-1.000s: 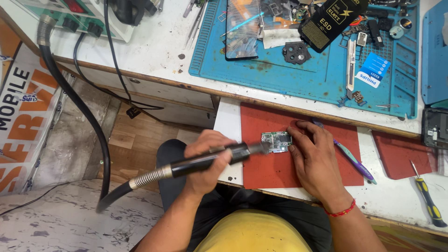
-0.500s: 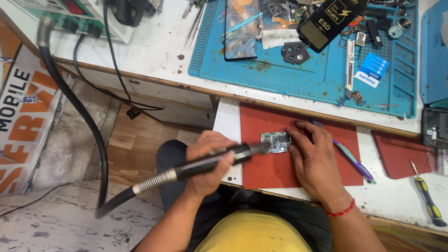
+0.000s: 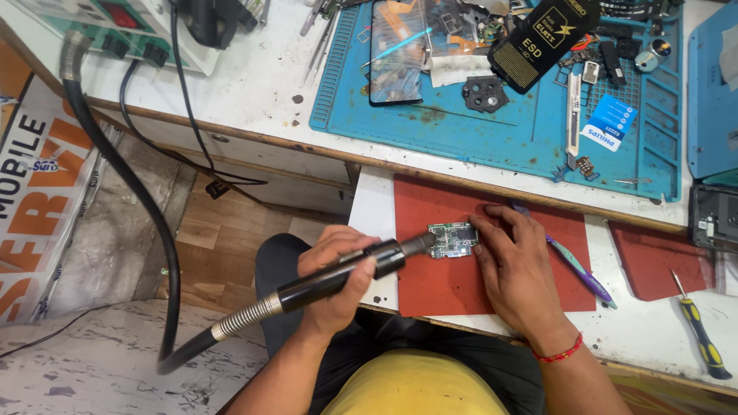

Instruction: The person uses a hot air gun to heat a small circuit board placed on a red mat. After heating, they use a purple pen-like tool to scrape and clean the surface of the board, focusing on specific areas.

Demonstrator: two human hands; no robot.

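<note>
While the left hand (image 3: 338, 265) grips a black cylindrical hot-air handpiece (image 3: 350, 271), its long axis points rightward at the small green circuit board (image 3: 452, 240) on the red mat (image 3: 461, 284), pinned by the right hand (image 3: 516, 265) fingertips.

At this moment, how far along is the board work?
Done: the board lies bare on the red mat, apart from the phone on the blue mat. In hand: left hand aims the hot-air wand at it; right hand steadies it. Left: refitting, not yet begun.
</note>
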